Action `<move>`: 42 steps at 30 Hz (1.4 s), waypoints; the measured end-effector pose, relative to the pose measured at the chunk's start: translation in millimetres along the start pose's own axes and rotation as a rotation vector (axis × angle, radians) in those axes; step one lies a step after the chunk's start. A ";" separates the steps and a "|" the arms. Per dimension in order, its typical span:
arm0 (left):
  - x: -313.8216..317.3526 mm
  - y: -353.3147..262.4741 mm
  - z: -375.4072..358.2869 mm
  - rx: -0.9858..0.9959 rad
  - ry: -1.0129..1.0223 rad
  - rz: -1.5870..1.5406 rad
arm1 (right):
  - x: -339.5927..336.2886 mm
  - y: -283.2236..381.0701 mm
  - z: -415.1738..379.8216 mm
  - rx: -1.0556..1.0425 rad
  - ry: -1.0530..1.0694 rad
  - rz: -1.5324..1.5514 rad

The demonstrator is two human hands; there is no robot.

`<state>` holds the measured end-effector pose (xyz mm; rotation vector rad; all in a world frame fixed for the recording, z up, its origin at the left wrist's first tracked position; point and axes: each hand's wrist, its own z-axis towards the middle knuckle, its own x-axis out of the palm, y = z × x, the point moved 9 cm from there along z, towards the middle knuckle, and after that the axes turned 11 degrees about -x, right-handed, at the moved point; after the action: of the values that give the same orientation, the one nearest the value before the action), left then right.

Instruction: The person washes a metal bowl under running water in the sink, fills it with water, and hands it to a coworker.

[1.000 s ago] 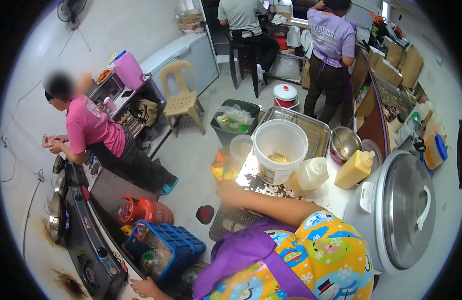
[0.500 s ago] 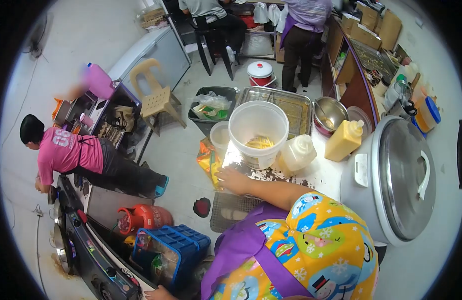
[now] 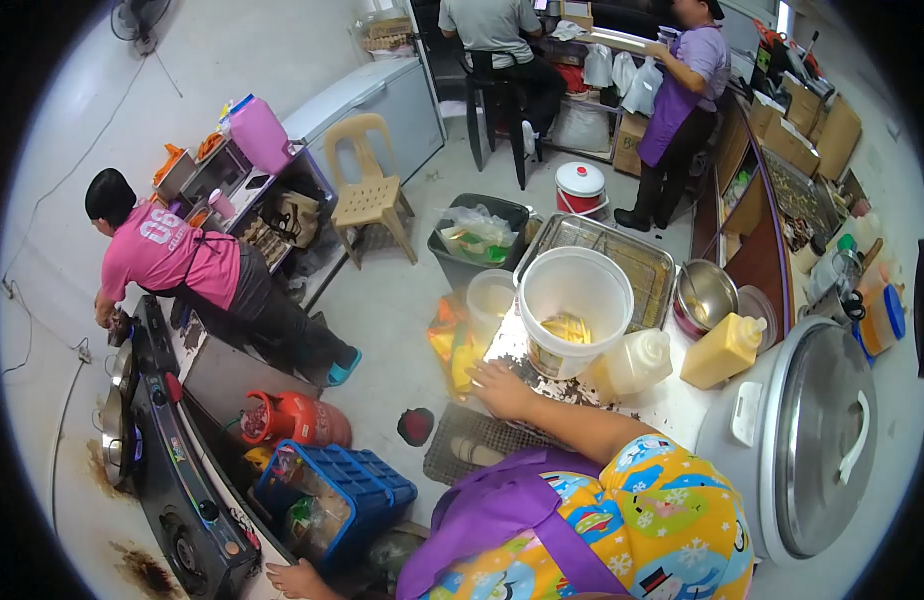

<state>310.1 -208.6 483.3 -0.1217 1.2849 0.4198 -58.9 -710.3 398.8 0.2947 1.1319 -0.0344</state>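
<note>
My right hand (image 3: 499, 391) rests palm down on the edge of a worn white table (image 3: 509, 343), fingers apart, holding nothing. Just beyond it stands a white plastic bucket (image 3: 576, 278) with some yellow strips (image 3: 566, 328) at the bottom. Beside the bucket are a clear squeeze bottle (image 3: 637, 362) with pale contents and a yellow-filled squeeze bottle (image 3: 723, 351). At the lower left, my left hand (image 3: 300, 580) touches the edge of the stove counter (image 3: 267, 560); its fingers are stretched out and hold nothing visible.
A large lidded pot (image 3: 817, 440) stands at right, a wire-racked tray (image 3: 607, 262) and steel bowl (image 3: 707, 293) behind the bucket. Left are a gas stove (image 3: 172, 430), red gas cylinder (image 3: 297, 420) and blue crate (image 3: 347, 500). A person in pink (image 3: 182, 250) works at the stove.
My view has shifted, so the room sits further right and lower. My right hand stays on the table edge; more of my left hand shows. The person in purple at the back has turned.
</note>
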 end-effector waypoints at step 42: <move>1.6 0.0 3.6 0.002 0.032 -0.025 | -20.6 7.2 7.6 0.008 0.013 0.018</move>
<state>313.6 -207.0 482.8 -0.1428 1.3144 0.3967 -59.7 -707.8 421.8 0.3128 1.1425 -0.0210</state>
